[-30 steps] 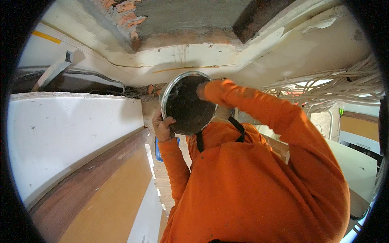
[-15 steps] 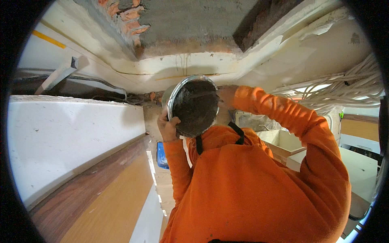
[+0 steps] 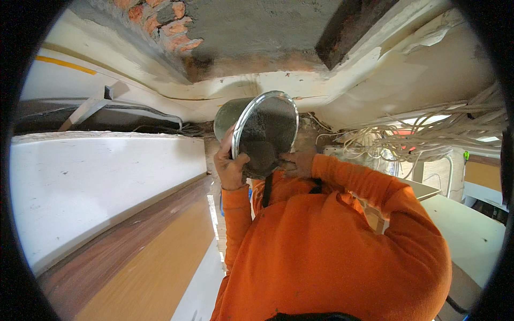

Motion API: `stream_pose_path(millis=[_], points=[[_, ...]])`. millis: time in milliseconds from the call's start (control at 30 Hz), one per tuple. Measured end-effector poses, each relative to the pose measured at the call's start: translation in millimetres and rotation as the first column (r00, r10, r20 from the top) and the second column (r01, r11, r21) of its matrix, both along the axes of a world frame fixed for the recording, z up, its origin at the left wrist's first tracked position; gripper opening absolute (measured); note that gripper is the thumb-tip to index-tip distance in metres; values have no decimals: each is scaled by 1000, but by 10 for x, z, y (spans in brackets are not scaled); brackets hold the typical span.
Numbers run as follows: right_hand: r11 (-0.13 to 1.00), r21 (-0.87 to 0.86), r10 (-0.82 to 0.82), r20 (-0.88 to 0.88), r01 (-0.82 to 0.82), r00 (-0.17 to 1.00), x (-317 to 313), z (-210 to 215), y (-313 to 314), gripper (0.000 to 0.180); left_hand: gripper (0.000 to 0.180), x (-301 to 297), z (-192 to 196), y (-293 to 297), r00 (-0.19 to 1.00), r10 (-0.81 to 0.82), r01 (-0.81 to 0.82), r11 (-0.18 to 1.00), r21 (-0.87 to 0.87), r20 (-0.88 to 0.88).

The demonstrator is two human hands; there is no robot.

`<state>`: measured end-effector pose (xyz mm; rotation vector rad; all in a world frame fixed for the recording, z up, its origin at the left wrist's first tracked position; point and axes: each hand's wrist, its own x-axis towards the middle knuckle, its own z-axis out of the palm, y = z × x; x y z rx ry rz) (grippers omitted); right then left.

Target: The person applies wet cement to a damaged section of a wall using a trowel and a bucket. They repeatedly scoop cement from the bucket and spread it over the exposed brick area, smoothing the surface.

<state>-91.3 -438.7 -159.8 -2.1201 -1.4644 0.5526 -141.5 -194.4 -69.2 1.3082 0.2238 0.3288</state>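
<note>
I hold a round metal pan (image 3: 263, 134) in front of my chest with both hands. Its opening is turned toward me and to the right, and grey gritty material coats the inside. My left hand (image 3: 230, 167) grips the pan's left rim, thumb over the edge. My right hand (image 3: 297, 163) presses against the lower right edge, partly hidden behind the pan. Both arms wear orange sleeves (image 3: 369, 187). Beyond the pan lies a rough grey cement patch (image 3: 257, 32) with exposed red bricks (image 3: 166, 21).
A white slab (image 3: 101, 182) and a wood-coloured panel (image 3: 144, 267) run along the left. A tangle of pale cables (image 3: 428, 134) hangs at the right above white boxes (image 3: 466, 230). A dark beam (image 3: 348, 27) crosses the upper right. A blue object (image 3: 249, 191) shows below the pan.
The pan has shifted right and turned more edge-on, so its outer wall now shows. My right hand has dropped from the pan's upper right to its lower edge.
</note>
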Motion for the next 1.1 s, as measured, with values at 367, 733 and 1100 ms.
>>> stream_pose_path(millis=[367, 733, 1100], points=[[961, 141, -200, -243, 238, 949, -31, 76, 450, 44, 75, -135, 319, -202, 988, -14, 1, 997, -80, -157], [949, 297, -168, 204, 103, 964, 69, 746, 141, 39, 70, -201, 571, 313, 981, 31, -47, 996, -82, -191], [876, 67, -477, -26, 478, 879, 182, 1438, 596, 46, 72, -76, 599, 819, 996, -67, 39, 919, -393, -59]])
